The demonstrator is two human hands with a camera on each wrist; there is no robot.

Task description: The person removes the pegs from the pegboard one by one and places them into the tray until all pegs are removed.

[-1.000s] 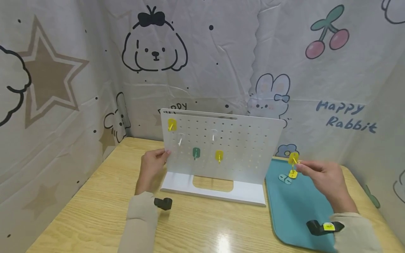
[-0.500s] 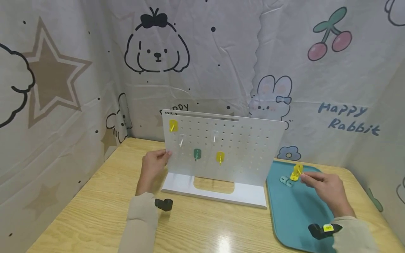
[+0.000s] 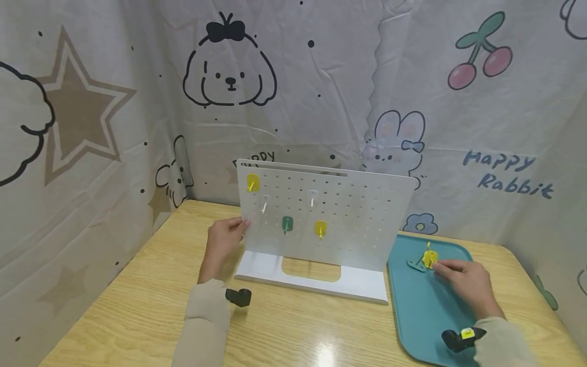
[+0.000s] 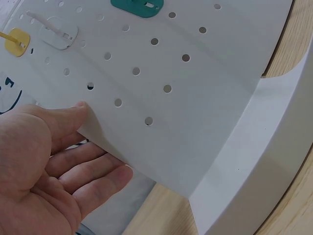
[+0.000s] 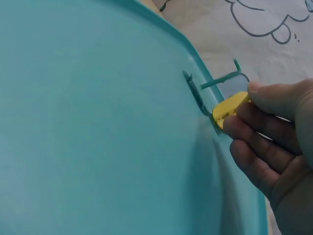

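Observation:
A white pegboard (image 3: pixel 353 219) stands upright on its base in the head view. My left hand (image 3: pixel 223 239) holds its left edge, the thumb on the front face and the other fingers around behind the edge in the left wrist view. Over the tray, my right hand (image 3: pixel 465 283) pinches a yellow hook (image 5: pixel 229 108) between thumb and fingers. Low beside it on the tray is a green hook (image 5: pixel 222 81). Whether a second yellow hook sits under the held one cannot be told, as the fingers and yellow parts overlap.
The blue-green tray (image 3: pixel 426 326) lies right of the pegboard. On the board hang a yellow hook (image 3: pixel 252 183), another yellow hook (image 3: pixel 320 229), a green hook (image 3: pixel 287 224) and two clear hooks (image 3: pixel 265 204). A patterned curtain (image 3: pixel 302 122) closes off the back.
My right hand has come down toward the tray with the yellow hook, now right beside the green one. The left hand has kept its hold on the pegboard's edge.

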